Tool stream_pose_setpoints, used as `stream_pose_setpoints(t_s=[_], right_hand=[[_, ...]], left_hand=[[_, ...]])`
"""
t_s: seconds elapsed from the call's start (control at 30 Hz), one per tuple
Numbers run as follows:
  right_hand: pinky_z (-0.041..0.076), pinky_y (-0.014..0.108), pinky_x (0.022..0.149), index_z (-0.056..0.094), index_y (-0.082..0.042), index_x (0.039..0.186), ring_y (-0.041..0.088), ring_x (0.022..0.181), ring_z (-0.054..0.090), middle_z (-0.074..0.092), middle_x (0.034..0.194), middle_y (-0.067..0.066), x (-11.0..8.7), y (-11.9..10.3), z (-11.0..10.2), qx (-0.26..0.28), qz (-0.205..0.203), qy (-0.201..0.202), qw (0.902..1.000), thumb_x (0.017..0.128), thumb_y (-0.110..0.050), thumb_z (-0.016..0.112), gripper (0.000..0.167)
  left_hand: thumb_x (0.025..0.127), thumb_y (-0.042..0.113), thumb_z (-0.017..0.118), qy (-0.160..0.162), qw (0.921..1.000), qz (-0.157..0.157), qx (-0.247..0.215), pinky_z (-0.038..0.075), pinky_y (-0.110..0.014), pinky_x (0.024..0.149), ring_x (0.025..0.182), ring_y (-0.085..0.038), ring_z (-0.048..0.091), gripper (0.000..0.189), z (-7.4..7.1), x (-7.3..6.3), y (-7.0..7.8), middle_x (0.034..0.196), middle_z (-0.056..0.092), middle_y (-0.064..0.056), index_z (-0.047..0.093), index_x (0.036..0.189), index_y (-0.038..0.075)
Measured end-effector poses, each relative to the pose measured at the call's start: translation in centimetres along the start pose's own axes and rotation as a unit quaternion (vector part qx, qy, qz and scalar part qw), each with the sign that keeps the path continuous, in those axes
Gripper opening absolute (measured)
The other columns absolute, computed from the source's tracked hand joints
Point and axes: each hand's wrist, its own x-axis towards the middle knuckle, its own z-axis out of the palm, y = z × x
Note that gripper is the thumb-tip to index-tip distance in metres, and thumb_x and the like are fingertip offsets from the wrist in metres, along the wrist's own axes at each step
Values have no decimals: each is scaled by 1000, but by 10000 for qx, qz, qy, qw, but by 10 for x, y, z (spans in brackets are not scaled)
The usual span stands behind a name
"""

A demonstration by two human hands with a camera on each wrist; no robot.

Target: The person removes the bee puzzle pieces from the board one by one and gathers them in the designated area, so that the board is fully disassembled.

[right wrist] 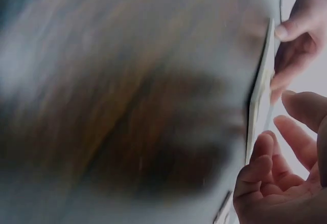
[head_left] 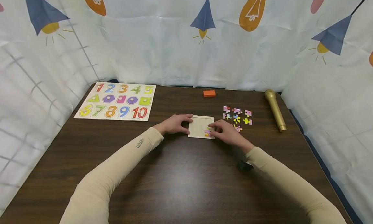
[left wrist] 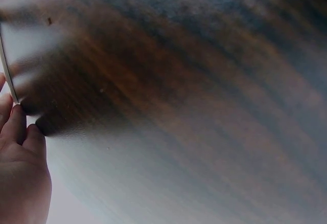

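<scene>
A pale square puzzle tray with a raised rim lies between the two hands. My left hand touches its left edge, thumb and forefinger spread apart along the rim. Over the tray's right edge is my right hand, its fingers loosely bent and the thumb apart from them in the right wrist view. Small pink, purple and orange puzzle pieces sit in the lower right corner by those fingertips, partly hidden. Several loose jigsaw pieces lie just right of the tray, the lowest close to my right hand.
A number and shape board lies at the back left. An orange block is near the back edge, and a gold microphone lies at the right. White printed curtains enclose the dark wooden table.
</scene>
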Motion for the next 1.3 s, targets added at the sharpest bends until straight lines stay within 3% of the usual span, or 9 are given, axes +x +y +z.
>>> stream_pose_setpoints(t_s=[0.2,0.5,0.93,1.3], right_hand=[[46,30,71,67,-7,124,18,83,54,58,112,12,3,-6,7,57,-65,-219,9997,92,-21,70,35],[44,31,73,69,-8,119,16,81,51,56,109,9,5,-7,11,-113,-177,-274,9994,89,-20,73,33],[42,31,72,66,-5,118,17,83,48,56,102,8,5,-13,11,-20,-77,-320,9995,89,-18,73,33],[41,30,69,65,-6,120,18,81,47,54,104,9,3,-12,11,112,-139,-337,9993,89,-17,72,33]], left_hand=[[86,28,75,60,9999,161,10,29,-42,114,140,-28,37,60,0,-1,0,153,39,-13,56,136,0],[86,27,75,92,9998,153,-57,29,-42,114,141,-28,36,58,-1,-2,-1,154,38,-13,57,135,2],[87,26,75,5,9999,116,-121,26,-40,116,144,-23,30,52,0,-1,1,153,40,-6,61,133,6],[88,25,74,55,9998,86,-182,25,-41,116,144,-24,29,51,1,-3,2,153,40,-8,60,133,5]])
